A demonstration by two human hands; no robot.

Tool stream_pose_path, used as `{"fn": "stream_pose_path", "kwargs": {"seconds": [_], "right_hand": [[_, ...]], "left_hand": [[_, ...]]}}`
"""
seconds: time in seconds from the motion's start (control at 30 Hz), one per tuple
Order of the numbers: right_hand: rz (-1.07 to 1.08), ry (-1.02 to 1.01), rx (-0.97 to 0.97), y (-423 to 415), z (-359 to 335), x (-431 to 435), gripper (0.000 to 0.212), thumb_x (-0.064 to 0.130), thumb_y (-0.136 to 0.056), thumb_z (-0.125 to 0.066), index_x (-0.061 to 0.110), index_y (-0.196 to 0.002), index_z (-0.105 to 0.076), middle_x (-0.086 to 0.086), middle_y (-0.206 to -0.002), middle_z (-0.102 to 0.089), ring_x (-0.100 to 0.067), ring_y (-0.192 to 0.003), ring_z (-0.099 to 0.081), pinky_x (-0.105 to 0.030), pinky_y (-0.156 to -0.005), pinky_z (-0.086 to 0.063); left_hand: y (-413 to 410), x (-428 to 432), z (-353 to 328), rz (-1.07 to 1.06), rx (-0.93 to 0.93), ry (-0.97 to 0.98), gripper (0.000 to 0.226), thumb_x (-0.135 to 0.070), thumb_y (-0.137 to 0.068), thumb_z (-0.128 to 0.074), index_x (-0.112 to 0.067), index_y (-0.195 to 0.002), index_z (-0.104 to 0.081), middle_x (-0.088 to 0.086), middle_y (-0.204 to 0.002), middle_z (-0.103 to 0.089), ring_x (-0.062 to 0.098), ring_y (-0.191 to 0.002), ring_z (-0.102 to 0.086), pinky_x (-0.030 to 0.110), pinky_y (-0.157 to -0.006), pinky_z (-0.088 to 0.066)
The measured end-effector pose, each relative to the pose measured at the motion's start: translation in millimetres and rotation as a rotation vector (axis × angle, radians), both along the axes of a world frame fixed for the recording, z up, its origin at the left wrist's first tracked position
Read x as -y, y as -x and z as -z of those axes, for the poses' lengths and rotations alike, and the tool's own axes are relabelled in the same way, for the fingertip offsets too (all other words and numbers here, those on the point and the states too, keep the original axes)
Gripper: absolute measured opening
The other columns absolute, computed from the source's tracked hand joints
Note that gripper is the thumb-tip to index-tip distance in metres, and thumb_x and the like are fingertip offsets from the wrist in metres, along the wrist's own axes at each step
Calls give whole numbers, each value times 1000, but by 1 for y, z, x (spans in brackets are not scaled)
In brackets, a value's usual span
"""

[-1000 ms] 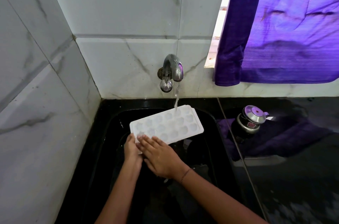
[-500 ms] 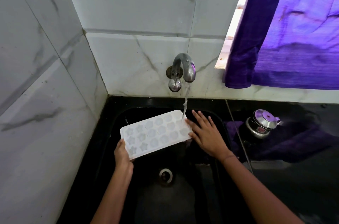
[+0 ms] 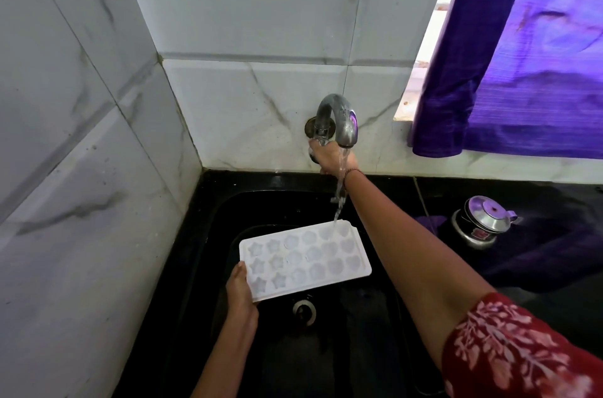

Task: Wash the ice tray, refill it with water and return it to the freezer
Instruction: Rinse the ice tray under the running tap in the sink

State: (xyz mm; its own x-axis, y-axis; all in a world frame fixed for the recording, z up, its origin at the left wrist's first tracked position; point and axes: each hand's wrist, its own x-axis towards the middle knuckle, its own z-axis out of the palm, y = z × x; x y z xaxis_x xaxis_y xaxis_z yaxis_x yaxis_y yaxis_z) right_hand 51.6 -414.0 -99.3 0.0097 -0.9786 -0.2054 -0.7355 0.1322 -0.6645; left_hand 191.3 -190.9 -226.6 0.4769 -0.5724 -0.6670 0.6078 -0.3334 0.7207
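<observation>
Left hand (image 3: 241,293) grips ice tray (image 3: 303,259) at near-left corner. Long axis runs right across sink (image 3: 208,218), far-right corner under stream (image 3: 339,202). Right hand (image 3: 329,158) curled round tap (image 3: 339,117).

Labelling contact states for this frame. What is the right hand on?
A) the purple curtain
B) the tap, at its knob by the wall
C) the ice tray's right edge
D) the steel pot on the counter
B: the right hand grips the tap at its knob below the spout, while the left hand holds the ice tray under the running water.
</observation>
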Motion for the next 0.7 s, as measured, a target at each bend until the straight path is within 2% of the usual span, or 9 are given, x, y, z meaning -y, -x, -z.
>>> {"fn": "stream_pose_path", "kwargs": {"seconds": [0.07,0.13,0.2,0.27,0.37,0.47,0.53,0.6,0.7], "right_hand": [[-57,-83,239,5,-6,-3,39,49,-93,-42,14,-84,-58,-6,-75,-59,-12,-54,-62,-22,-52,-50],[-84,-191,477,10,-15,-12,34,31,-100,-41,21,-68,-42,0,-57,-48,-4,-29,-43,-15,-31,-31],[3,-300,815,15,-17,-22,36,28,-101,-38,17,-67,-41,1,-50,-46,-4,-27,-39,-13,-30,-26],[93,-344,968,20,-8,-33,33,29,-101,-35,9,-83,-53,-7,-63,-56,-8,-34,-47,-14,-34,-35],[121,-175,718,33,14,-64,24,16,-100,-37,0,-108,-53,-8,-77,-62,-14,-55,-55,-23,-51,-46],[54,194,136,59,32,-107,28,23,-96,-49,11,-121,-55,-3,-110,-55,-17,-103,-48,-33,-87,-41],[84,231,-159,81,41,-134,39,33,-97,-47,18,-133,-49,-2,-130,-43,-22,-123,-36,-41,-99,-34],[103,54,-114,103,45,-154,45,34,-98,-43,16,-139,-44,-7,-138,-43,-27,-127,-39,-41,-101,-36],[97,-57,206,120,53,-180,35,22,-98,-48,12,-131,-55,-8,-122,-62,-23,-109,-58,-35,-92,-48]], "left_hand": [[3,1,1,14,-9,2,35,-28,-97,-43,-7,-120,-58,21,-120,-62,40,-108,-60,55,-95,-47],[6,1,-2,31,-17,4,34,-29,-98,-42,-7,-118,-59,21,-118,-63,41,-107,-60,55,-95,-47],[9,2,-5,43,-26,15,36,-29,-99,-40,-6,-119,-58,20,-116,-63,40,-107,-60,52,-91,-49],[11,3,-7,54,-27,37,35,-28,-99,-39,-5,-119,-58,19,-112,-63,39,-102,-61,45,-84,-51],[13,5,-6,67,-16,69,30,-24,-99,-39,-6,-109,-60,17,-101,-65,31,-81,-63,38,-70,-53],[14,6,-3,46,-42,81,27,-24,-98,-40,-13,-88,-62,9,-83,-65,23,-63,-65,32,-55,-52],[15,4,-3,22,-71,86,27,-24,-98,-40,-15,-83,-61,9,-78,-66,20,-53,-66,30,-47,-54],[17,3,-5,8,-95,98,28,-23,-98,-40,-14,-81,-61,8,-71,-68,18,-49,-66,28,-42,-53],[22,2,-13,40,-95,114,29,-28,-100,-38,-16,-85,-61,7,-80,-66,23,-64,-66,31,-50,-53]]}}
